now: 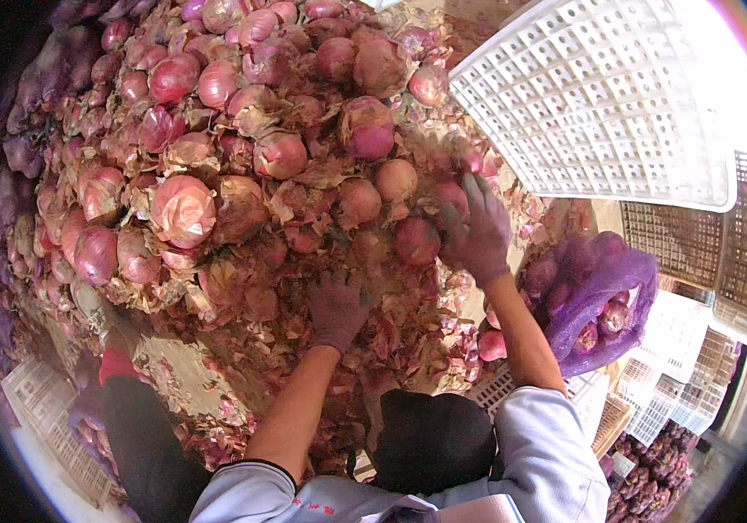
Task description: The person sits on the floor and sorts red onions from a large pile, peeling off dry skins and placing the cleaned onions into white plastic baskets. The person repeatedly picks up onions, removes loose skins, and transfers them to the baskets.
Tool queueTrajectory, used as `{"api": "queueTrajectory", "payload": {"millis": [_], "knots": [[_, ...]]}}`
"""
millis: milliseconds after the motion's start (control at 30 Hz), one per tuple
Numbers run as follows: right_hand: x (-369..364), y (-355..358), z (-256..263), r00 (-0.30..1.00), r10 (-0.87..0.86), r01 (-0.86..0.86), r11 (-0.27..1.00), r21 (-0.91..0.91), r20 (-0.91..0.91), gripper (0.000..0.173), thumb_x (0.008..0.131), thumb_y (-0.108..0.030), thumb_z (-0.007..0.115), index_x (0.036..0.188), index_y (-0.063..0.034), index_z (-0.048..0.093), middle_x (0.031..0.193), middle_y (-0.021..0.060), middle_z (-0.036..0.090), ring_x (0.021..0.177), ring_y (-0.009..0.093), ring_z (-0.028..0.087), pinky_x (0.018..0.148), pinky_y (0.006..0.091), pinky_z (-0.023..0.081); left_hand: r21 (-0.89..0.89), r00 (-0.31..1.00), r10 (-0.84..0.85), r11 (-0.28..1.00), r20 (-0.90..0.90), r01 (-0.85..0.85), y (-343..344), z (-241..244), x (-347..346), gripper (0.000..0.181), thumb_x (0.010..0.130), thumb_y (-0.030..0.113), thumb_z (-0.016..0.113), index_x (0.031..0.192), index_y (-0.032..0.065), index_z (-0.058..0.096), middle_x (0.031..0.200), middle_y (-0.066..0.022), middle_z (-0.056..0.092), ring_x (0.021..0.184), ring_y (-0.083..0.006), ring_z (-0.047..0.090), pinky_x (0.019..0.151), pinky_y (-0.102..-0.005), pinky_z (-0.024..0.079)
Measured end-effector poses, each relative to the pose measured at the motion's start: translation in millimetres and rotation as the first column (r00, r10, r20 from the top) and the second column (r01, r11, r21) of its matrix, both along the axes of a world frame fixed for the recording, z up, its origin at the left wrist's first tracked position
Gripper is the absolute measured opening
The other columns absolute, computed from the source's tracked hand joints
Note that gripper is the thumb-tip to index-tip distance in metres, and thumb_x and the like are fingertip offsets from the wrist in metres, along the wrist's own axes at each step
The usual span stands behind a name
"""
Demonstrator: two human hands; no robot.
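My left hand [339,310], in a dull purple glove, rests with fingers apart on dry onion skins [383,343] at the near edge of the onion heap [242,202]. No onion shows in it. Higher and to the right, my gloved right hand [480,238] reaches over the heap's right side, fingers spread and slightly blurred. A red onion [450,198] lies against or just beside its fingers; I cannot tell whether they touch. Another red onion [417,240] sits to its left. Between both hands are loose skins and dusty onions.
A white plastic crate [595,104] stands tilted at upper right. Below it is an open purple mesh bag [599,307] of onions. More crates [667,333] and filled bags [654,471] lie at right. A dark-clothed leg [144,438] with a red cuff extends at lower left.
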State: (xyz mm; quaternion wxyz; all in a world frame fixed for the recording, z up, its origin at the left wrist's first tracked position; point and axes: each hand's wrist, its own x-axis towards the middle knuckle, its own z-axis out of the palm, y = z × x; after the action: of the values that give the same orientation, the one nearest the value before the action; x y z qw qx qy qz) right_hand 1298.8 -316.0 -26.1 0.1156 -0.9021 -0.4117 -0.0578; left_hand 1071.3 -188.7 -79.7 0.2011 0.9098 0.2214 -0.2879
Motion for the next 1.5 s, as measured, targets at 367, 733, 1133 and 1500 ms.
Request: {"api": "queueTrajectory", "payload": {"millis": [367, 733, 1133, 1500], "knots": [[74.3, 79.3, -16.8, 0.902, -0.296, 0.077, 0.825, -0.559, -0.313, 0.056, 0.092, -0.061, 0.042, 0.125, -0.0203, 0.061, 0.102, 0.0203, 0.069, 0.100, 0.039, 0.064, 0.092, 0.0463, 0.047, 0.018, 0.999, 0.040, 0.999, 0.026, -0.041, -3.7, 1.5, -1.4, 0.055, 0.088, 0.043, 0.059, 0.136, 0.0155, 0.051, 0.136, -0.0146, 0.049, 0.132, -0.0364, 0.040, 0.100, -0.0538, 0.040], [156.0, 269.9, 7.2, 0.937, 0.118, -0.199, 0.954, -0.225, -0.329, 0.056, 0.084, -0.053, 0.063, 0.125, -0.0152, 0.060, 0.117, 0.0170, 0.065, 0.111, 0.034, 0.060, 0.092, 0.0411, 0.048, -0.003, 0.998, 0.010, 1.000, 0.061, -0.010, -0.5, -4.0, -4.9, 0.051, 0.089, 0.042, 0.057, 0.132, 0.0136, 0.053, 0.130, -0.0150, 0.050, 0.121, -0.0345, 0.047, 0.100, -0.0569, 0.041], [66.1, 60.9, -38.5, 0.826, 0.215, -0.147, 0.975, 0.169, -0.520, 0.058, 0.089, -0.036, 0.060, 0.136, -0.0066, 0.046, 0.125, 0.0240, 0.057, 0.111, 0.040, 0.057, 0.096, 0.0450, 0.046, -0.046, 0.997, 0.071, 0.997, 0.031, -0.069, -2.3, -9.0, -6.0, 0.063, 0.089, 0.048, 0.055, 0.138, 0.0094, 0.045, 0.137, -0.0163, 0.044, 0.127, -0.0360, 0.040, 0.103, -0.0540, 0.036], [-117.1, -10.7, 3.3, 0.777, 0.180, -0.336, 0.929, -0.155, -0.603, 0.042, 0.088, -0.033, 0.063, 0.121, -0.0073, 0.056, 0.107, 0.0189, 0.060, 0.100, 0.039, 0.058, 0.086, 0.0458, 0.047, 0.157, 0.762, 0.499, 0.785, 0.412, -0.599, -5.3, -37.4, -30.1, 0.045, 0.089, 0.032, 0.055, 0.125, 0.0060, 0.053, 0.125, -0.0194, 0.052, 0.118, -0.0373, 0.048, 0.097, -0.0512, 0.039]]}}
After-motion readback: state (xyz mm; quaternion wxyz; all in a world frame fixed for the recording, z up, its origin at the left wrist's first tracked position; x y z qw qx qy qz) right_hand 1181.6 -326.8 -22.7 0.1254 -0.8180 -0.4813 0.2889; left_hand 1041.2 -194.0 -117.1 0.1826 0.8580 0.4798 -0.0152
